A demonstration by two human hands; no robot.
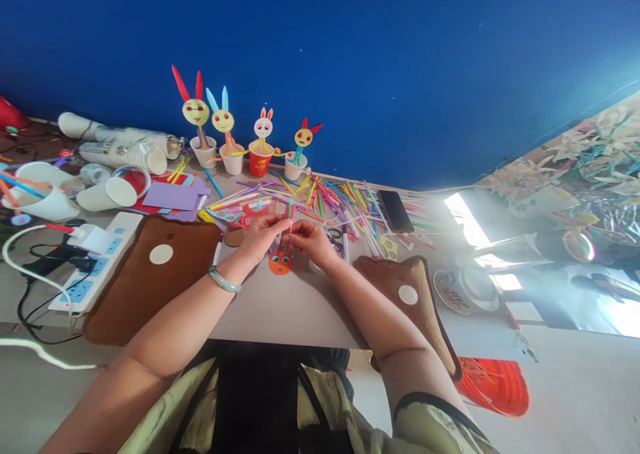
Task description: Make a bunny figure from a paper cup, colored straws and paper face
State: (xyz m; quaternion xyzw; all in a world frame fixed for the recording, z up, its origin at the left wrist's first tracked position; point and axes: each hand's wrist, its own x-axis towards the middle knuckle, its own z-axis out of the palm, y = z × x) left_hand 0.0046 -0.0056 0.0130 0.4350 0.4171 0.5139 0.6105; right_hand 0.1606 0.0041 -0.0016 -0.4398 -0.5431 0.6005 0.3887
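My left hand [265,235] and my right hand [314,242] meet over the near part of the table, both closed in a pinch. Between their fingertips stand thin red and green straws [291,209]. Just below the fingers is an orange paper face [281,263] with two large eyes, lying at the straws' lower end. How the straws join the face is hidden by my fingers. Beyond the hands, many coloured straws [320,197] are strewn over the tabletop. A red paper cutout [255,212] lies beside my left hand, and scissors [336,239] partly show beside my right.
Four-eared rows aside, several paper cups with rabbit faces, one red cup [260,163] among them, line the blue wall. A black phone [395,211] lies right. Brown cushions [155,274] flank my arms. A power strip [97,264] with cables and stacked cups [123,155] are left.
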